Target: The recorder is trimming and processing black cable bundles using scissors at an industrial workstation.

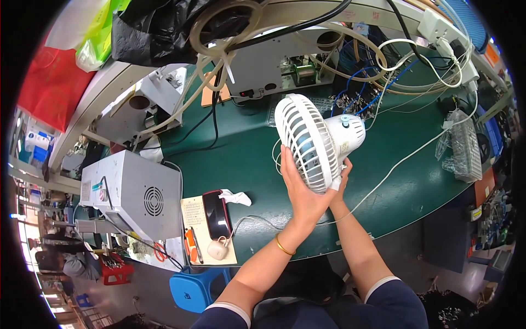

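A white electric fan is tilted over the green table, its round slatted cage on the left and its motor housing on the right. A small blue-grey knob sits on top of the housing. My left hand grips the lower edge of the cage, fingers along its front side. Behind it, my right hand closes round the fan's lower part below the housing; its palm is partly hidden by my left hand. The fan's base is mostly hidden by my hands.
A grey metal box stands on the left. Near it lie a phone, a written sheet, and a small cream case with a white cable crossing the table. Tangled cables and a power strip hang at the back right.
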A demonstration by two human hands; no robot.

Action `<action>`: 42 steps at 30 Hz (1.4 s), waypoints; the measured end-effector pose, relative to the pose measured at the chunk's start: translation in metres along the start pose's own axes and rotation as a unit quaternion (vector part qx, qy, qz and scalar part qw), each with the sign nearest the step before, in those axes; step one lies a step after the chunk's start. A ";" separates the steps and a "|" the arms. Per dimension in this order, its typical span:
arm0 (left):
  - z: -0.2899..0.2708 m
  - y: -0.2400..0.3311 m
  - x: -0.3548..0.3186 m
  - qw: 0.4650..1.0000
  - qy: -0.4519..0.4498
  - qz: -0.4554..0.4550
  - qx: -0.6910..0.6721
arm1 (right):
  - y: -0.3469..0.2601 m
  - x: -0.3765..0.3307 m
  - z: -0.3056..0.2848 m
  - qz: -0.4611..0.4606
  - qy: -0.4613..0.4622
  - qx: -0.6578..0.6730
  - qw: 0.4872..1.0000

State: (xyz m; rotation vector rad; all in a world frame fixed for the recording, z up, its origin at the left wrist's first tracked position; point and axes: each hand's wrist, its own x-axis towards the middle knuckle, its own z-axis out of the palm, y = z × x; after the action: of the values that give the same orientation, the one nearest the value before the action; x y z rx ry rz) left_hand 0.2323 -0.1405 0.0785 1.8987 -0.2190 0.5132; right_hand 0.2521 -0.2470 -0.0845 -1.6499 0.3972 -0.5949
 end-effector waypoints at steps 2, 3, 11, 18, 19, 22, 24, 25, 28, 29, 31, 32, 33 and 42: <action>-0.003 0.000 -0.007 0.999 -0.001 0.034 0.021 | -0.003 -0.002 -0.001 0.000 0.018 0.019 1.000; -0.005 0.000 -0.011 0.999 0.000 0.033 0.020 | -0.004 -0.003 -0.001 0.000 0.027 0.029 0.999; -0.013 -0.023 -0.054 0.995 0.034 0.089 -0.016 | -0.007 -0.017 0.017 0.011 0.074 0.115 0.991; -0.008 -0.030 -0.053 0.997 0.019 0.075 -0.020 | 0.038 0.000 0.015 0.035 0.055 0.194 0.979; -0.010 -0.032 -0.054 0.997 0.027 0.074 -0.008 | 0.036 -0.001 0.021 0.043 0.046 0.214 0.975; -0.010 -0.047 -0.059 0.993 0.060 0.061 -0.080 | 0.015 -0.002 0.024 0.059 0.015 0.220 0.973; -0.008 -0.044 -0.062 0.994 0.064 0.055 -0.076 | 0.007 -0.004 0.029 0.066 -0.001 0.220 0.973; -0.007 -0.039 -0.062 0.994 0.063 0.051 -0.075 | 0.009 -0.002 0.021 0.067 -0.010 0.216 0.974; -0.010 -0.032 -0.067 0.993 0.072 0.032 -0.084 | 0.013 -0.021 0.002 0.079 -0.058 0.209 0.973; -0.008 -0.031 -0.069 0.991 0.070 0.024 -0.109 | 0.013 -0.021 -0.002 0.082 -0.077 0.207 0.972; -0.008 -0.030 -0.073 0.991 0.092 0.042 -0.088 | 0.014 -0.030 -0.020 0.095 -0.132 0.214 0.963; -0.010 -0.030 -0.075 0.990 0.095 0.063 -0.085 | 0.016 -0.015 -0.025 0.102 -0.161 0.219 0.957; -0.011 -0.028 -0.074 0.990 0.112 0.060 -0.068 | 0.011 -0.023 -0.028 0.106 -0.185 0.220 0.952; -0.018 -0.026 -0.077 0.986 0.090 0.020 -0.137 | -0.009 -0.038 -0.026 0.106 -0.266 0.187 0.940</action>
State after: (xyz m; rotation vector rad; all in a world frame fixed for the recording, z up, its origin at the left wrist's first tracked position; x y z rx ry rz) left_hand 0.1692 -0.1207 0.0280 1.5747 -0.1975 0.6441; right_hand 0.2056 -0.2446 -0.0796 -1.3099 0.0537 -0.0399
